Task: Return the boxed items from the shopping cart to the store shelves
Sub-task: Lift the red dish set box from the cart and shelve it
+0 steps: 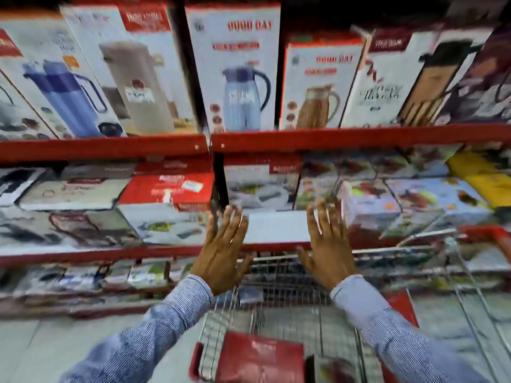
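A white box [276,226] lies flat on the middle red shelf [110,251], its blank white side facing me. My left hand [225,251] sits flat against its left end, fingers spread and pointing up. On the right end rests my right hand [327,244], also spread. Both palms touch the box without curling around it. Below my arms stands the wire shopping cart [279,299], with a red box [260,357] lying in its near end. The frame is blurred.
The upper shelf [359,138] holds tall boxes picturing jugs and flasks. Flat boxes crowd the middle shelf on both sides of the white box, including a red-topped one [166,192]. A lower shelf at left carries small packs. A second cart's red handle [489,233] shows at right.
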### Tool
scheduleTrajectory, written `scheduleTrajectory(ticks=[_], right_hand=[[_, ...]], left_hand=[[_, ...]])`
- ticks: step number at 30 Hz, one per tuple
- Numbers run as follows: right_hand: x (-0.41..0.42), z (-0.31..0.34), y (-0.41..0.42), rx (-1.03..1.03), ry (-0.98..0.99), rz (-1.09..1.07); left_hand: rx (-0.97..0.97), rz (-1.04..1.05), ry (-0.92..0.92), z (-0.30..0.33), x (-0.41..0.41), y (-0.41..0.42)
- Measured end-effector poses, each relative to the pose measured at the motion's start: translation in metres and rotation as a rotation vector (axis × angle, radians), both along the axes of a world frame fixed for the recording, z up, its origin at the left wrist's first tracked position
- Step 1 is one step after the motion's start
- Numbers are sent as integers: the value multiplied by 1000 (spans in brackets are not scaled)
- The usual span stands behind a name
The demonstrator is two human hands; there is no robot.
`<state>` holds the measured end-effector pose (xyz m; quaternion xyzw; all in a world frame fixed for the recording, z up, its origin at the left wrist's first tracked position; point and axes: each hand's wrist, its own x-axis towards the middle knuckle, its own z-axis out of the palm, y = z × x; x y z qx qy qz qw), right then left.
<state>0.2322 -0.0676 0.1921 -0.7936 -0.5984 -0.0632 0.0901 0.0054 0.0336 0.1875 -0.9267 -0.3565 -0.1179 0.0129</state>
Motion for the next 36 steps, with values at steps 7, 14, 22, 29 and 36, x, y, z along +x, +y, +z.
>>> scheduleTrajectory(ticks=[7,14,22,29,36], right_hand=[[-15,-126,-80,-458,390,-119],[-42,-191,-123,-934,825,-414],[-61,-235,-137,-926,1278,-663],[-58,-161,-130,-530,1315,-701],[-25,-51,-107,35,1254,-469]], left_hand=[[-596,166,96,-117,-38,-66],[-1067,582,346,-170,-49,-95],[-1468,879,76,-181,-50,-103],[-1378,970,-294,-136,-40,-97],[-1227,774,-721,-56,-31,-70]])
